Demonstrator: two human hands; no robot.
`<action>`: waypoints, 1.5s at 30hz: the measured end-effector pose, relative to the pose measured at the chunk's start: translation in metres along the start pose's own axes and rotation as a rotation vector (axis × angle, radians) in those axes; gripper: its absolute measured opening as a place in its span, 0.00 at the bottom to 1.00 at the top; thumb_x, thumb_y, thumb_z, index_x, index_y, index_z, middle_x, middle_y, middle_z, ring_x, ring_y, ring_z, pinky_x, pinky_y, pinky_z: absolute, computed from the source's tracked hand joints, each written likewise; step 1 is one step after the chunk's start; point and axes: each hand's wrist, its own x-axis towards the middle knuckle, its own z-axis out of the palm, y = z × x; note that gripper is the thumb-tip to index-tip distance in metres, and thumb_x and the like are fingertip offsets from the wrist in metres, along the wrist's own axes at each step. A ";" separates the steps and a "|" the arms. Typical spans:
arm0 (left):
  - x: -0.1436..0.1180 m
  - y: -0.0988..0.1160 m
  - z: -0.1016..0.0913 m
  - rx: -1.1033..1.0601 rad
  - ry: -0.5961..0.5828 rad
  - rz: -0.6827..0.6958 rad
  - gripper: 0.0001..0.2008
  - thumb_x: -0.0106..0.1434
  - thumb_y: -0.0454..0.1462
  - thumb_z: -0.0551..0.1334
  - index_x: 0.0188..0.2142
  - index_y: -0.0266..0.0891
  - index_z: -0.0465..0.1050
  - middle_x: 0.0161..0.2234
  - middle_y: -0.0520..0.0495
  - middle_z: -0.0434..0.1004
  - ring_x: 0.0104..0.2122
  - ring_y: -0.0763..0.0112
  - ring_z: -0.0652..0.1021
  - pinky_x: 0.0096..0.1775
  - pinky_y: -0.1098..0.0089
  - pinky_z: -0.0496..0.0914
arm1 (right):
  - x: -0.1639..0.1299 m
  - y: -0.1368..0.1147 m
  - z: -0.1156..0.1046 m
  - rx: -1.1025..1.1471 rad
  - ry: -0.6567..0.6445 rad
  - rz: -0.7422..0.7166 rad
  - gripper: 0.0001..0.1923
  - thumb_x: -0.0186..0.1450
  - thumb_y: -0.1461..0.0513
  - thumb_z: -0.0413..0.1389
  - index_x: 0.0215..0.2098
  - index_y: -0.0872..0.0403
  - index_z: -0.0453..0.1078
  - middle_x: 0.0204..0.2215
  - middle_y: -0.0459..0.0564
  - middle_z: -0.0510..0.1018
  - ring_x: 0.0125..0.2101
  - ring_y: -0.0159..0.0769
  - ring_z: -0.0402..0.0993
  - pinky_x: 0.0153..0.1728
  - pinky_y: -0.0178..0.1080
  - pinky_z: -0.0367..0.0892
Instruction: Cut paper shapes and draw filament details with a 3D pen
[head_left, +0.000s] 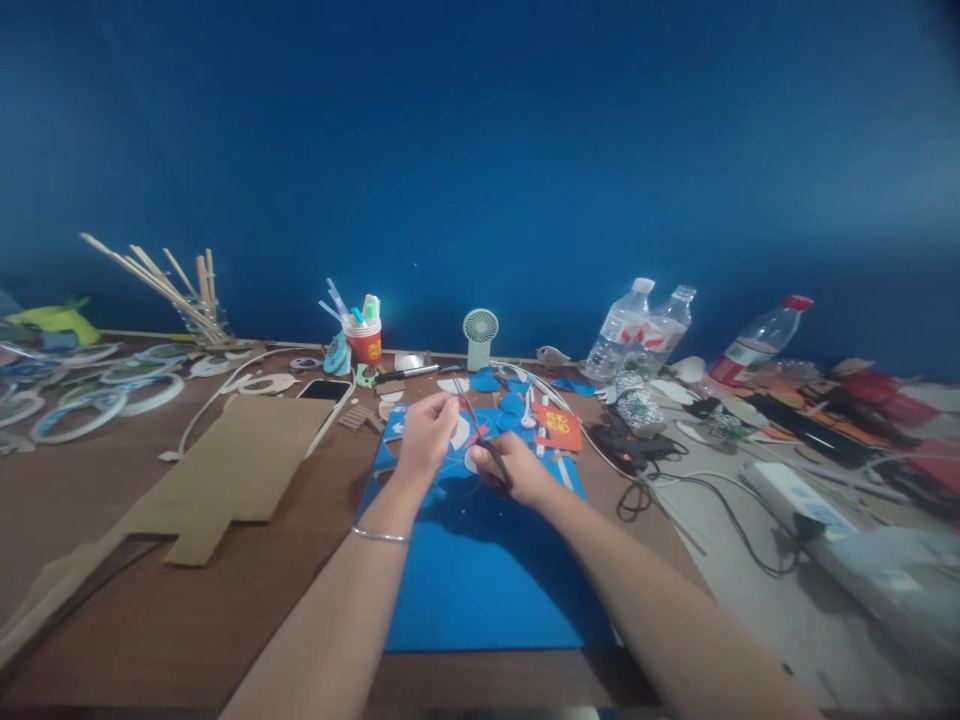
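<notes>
My left hand (424, 434) pinches a small pale piece of paper (454, 438) between its fingertips, above a blue sheet (480, 570) that lies on the brown table. My right hand (516, 468) grips a pair of scissors (474, 424) by the dark handles, with the blades pointing up and left toward the left fingertips. The blades sit at the edge of the small piece. A thin silver bangle (379, 537) circles my left wrist. Blue cut-out shapes (498, 384) lie just beyond the hands.
A flat cardboard cut-out (232, 470) lies left, with a phone (325, 390), a red pen cup (364, 340) and rings (82, 412) behind. A small fan (480, 336) stands at the back. Right: plastic bottles (637, 330), black cables (697, 490), a power strip (802, 498).
</notes>
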 end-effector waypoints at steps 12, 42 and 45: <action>0.000 0.005 0.001 0.002 0.018 -0.013 0.16 0.55 0.39 0.53 0.14 0.40 0.52 0.12 0.56 0.52 0.15 0.78 0.57 0.18 0.75 0.53 | 0.000 0.001 0.000 0.000 0.014 0.001 0.30 0.55 0.40 0.50 0.12 0.55 0.58 0.09 0.43 0.61 0.12 0.26 0.55 0.15 0.31 0.50; -0.008 0.007 -0.001 0.220 -0.301 0.160 0.12 0.60 0.37 0.50 0.21 0.38 0.60 0.18 0.55 0.58 0.21 0.76 0.61 0.24 0.74 0.56 | 0.012 0.000 0.003 0.632 0.458 0.019 0.09 0.47 0.61 0.59 0.17 0.56 0.63 0.11 0.39 0.61 0.14 0.24 0.52 0.16 0.31 0.47; -0.008 0.008 -0.003 0.239 -0.232 0.213 0.05 0.60 0.34 0.51 0.32 0.39 0.64 0.27 0.52 0.65 0.26 0.74 0.66 0.28 0.74 0.61 | 0.013 0.001 0.002 0.637 0.533 0.018 0.09 0.47 0.62 0.59 0.16 0.56 0.63 0.11 0.39 0.61 0.14 0.24 0.53 0.16 0.31 0.47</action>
